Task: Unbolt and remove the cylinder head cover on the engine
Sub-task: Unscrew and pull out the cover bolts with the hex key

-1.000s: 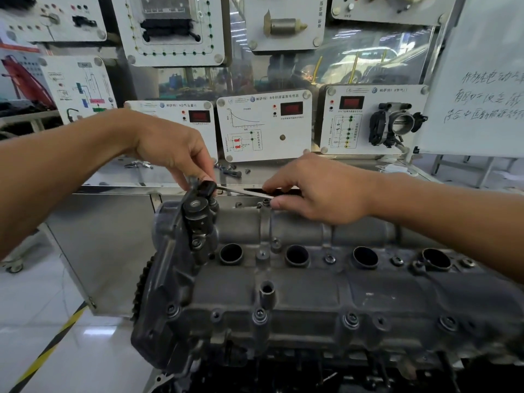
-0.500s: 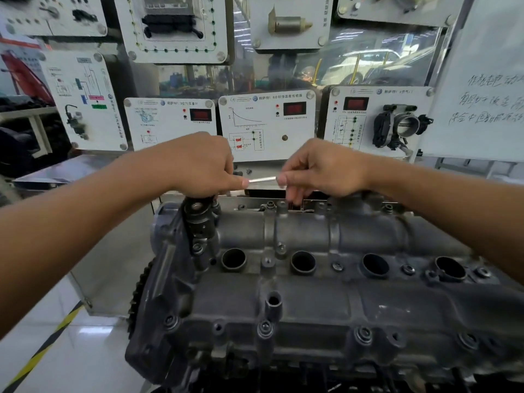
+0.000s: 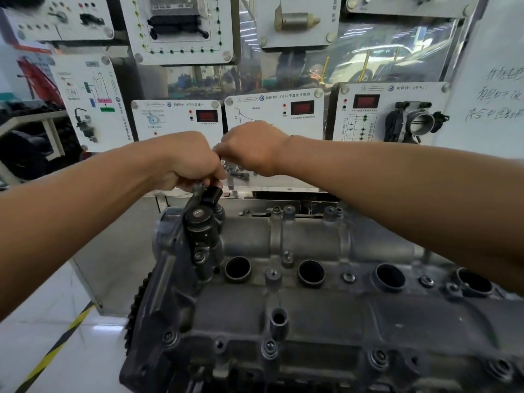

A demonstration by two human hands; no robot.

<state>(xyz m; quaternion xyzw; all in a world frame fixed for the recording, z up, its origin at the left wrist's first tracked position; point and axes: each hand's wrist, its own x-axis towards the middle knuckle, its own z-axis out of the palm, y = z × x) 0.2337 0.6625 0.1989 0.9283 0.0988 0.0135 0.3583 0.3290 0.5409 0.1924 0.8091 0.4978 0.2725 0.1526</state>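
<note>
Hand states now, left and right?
Left hand: fingers curled just above the black connector; contents cannot be told.
Right hand: fingers hidden; cannot be told.

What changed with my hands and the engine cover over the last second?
The left hand and right hand lifted away from the cover and closed together, now nearly touching above the loose bolts lying behind it. The thin silver rod seen between them no longer shows; whether either hand holds it is hidden. The cover stayed in place.
</note>
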